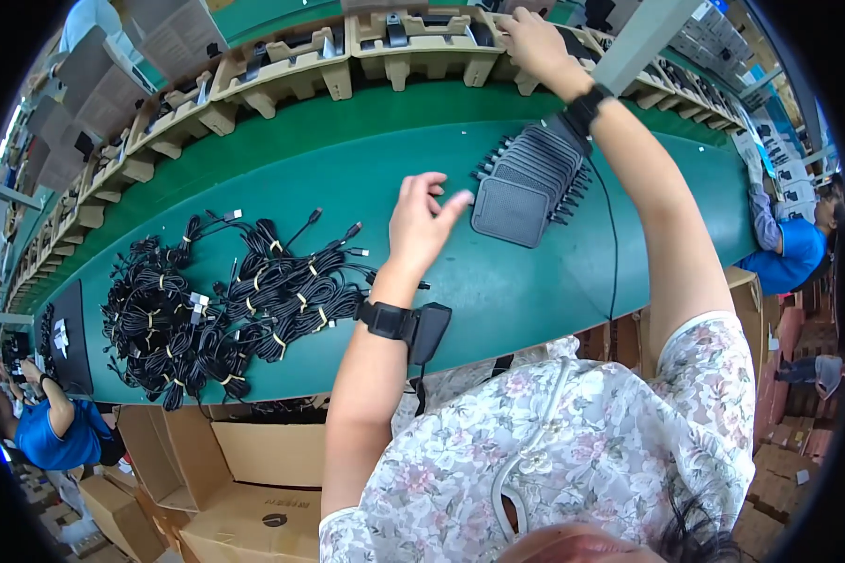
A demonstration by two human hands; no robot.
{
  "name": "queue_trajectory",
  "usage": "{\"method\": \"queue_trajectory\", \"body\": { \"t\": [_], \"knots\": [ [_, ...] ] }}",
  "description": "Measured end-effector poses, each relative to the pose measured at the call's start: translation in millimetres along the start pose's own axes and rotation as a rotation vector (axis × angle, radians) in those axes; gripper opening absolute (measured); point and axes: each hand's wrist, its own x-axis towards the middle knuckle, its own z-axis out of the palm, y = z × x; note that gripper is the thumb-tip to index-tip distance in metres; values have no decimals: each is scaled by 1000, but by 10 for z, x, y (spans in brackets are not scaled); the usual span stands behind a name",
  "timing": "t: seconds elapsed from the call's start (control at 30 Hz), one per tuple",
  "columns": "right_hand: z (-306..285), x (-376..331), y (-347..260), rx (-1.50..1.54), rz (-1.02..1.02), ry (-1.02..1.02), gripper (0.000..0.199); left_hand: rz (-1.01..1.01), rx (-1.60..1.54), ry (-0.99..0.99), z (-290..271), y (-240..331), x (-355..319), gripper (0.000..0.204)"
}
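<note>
The left hand (422,220) hovers over the green worktop (394,155), its fingers (453,202) loosely spread and gripping nothing — the fingertips sit just beside the near end of a row of dark grey adapters (530,183). These flat, square adapters stand packed on edge, one against the next, in a line that runs away from the person toward the far side of the worktop. The right hand (533,42) reaches well beyond them to a brown pulp tray (422,42) on the raised line at the back; its fingers curl down onto the tray's edge, but whether they grip anything cannot be told. Both wrists wear black bands, the left 1 with a dark tab hanging from it. To the left of the left hand lies a heap of black cables (225,300), each bundle bound with a pale tie. More pulp trays (282,66) follow the curve of the line — and another person in blue (789,249) sits at the right end of the worktop.
</note>
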Motion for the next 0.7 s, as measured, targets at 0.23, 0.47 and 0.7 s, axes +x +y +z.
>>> {"method": "queue_trajectory", "body": {
  "t": [0.23, 0.47, 0.7],
  "knots": [
    [-1338, -1349, -1135, 375, -131, -258, 50, 354, 601, 124, 153, -149, -143, 51],
    [-1401, -1937, -1244, 449, -133, -224, 70, 319, 552, -2, 134, -143, -147, 45],
    [-1228, -1881, -1104, 1018, 555, -373, 41, -98, -631, -230, 115, -108, -128, 25]
  ]
}}
